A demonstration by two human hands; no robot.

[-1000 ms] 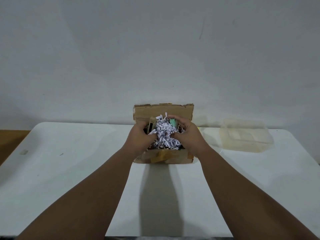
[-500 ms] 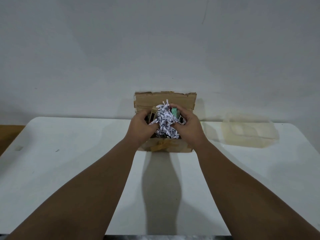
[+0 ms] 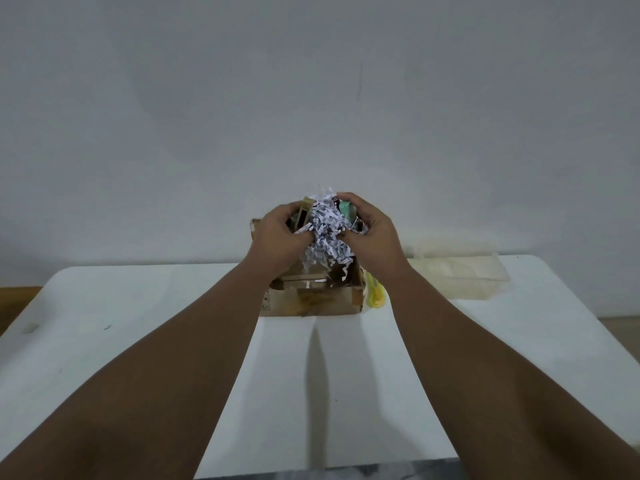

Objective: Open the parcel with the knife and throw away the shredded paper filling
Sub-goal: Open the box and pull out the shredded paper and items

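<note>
At the centre of the head view, above the far half of a white table (image 3: pixel 138 341), both hands meet around a clump of shredded paper (image 3: pixel 327 233). Left hand (image 3: pixel 277 242): fingers curled inward, thumb and fingertips pressed into the left side of the clump; a tan, flat rectangular item (image 3: pixel 304 213) stands upright between this hand and the paper, its nature not discernible. Right hand (image 3: pixel 372 235): fingers likewise curled and closed on the right side of the clump, with a pale green item (image 3: pixel 347 210) showing between the fingers and the paper. Shredded paper: white strips with dark print, bunched between the two hands and raised above the parcel (image 3: pixel 311 299), loose strands hanging down from the clump toward the open top of the box; a few strips lie inside. Parcel: brown cardboard box resting on the table directly below the hands, top open, front wall facing the camera and bearing brownish tape; a rear flap edge appears behind the left hand. Just beside the right wall of the parcel, partly hidden by the right forearm, lies a yellow-green object (image 3: pixel 375 296); whether it is the knife cannot be determined. Farther right on the table, near the wall (image 3: pixel 311 98), sits a translucent plastic tray (image 3: pixel 457 275). Both forearms extend from the lower corners of the frame and cast a shadow on the tabletop between them.
</note>
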